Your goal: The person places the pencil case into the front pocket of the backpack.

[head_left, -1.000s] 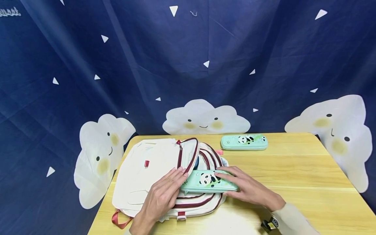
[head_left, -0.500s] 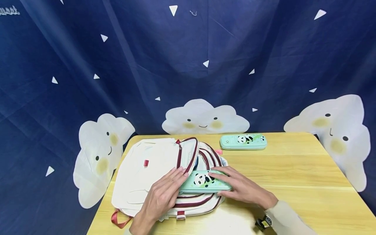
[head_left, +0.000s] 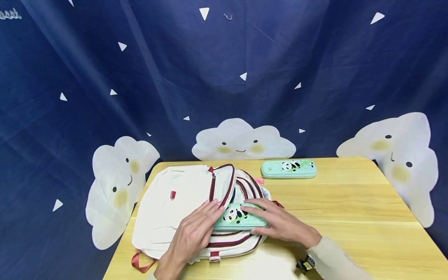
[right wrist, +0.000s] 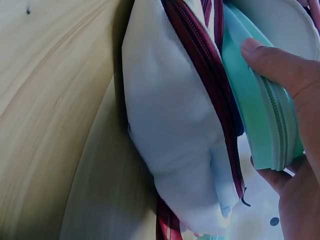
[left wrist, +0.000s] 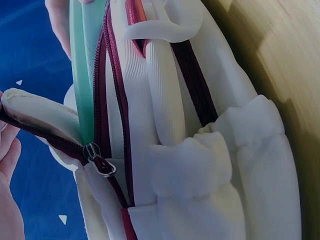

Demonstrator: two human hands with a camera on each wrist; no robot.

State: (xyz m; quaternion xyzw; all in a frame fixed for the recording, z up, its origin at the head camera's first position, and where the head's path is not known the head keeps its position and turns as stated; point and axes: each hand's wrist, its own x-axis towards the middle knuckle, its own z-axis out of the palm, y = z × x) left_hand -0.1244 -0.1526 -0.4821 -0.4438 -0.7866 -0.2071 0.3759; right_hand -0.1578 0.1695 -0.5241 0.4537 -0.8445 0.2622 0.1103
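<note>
A mint-green pencil case [head_left: 229,223] with a panda print lies partly inside the unzipped front pocket of a white backpack [head_left: 189,179]. My right hand [head_left: 276,221] grips its outer end; in the right wrist view the thumb [right wrist: 275,62] presses one face and fingers wrap behind. The far end of the case is hidden under the pocket flap [head_left: 225,186]. My left hand [head_left: 194,229] holds this dark-red-edged flap at its near side, fingers laid over it. The left wrist view shows the flap lifted beside the zipper pull [left wrist: 100,162], with the green case [left wrist: 82,75] in the opening.
A second mint panda pencil case [head_left: 288,169] lies at the table's back edge, right of the backpack. A red strap [head_left: 141,262] hangs at the bag's near left corner. Bare wooden table [head_left: 350,210] extends to the right, and a dark blue curtain hangs behind.
My right hand has pushed the pencil case leftward, deeper into the backpack's pocket, so less of it shows. My left hand stays on the flap.
</note>
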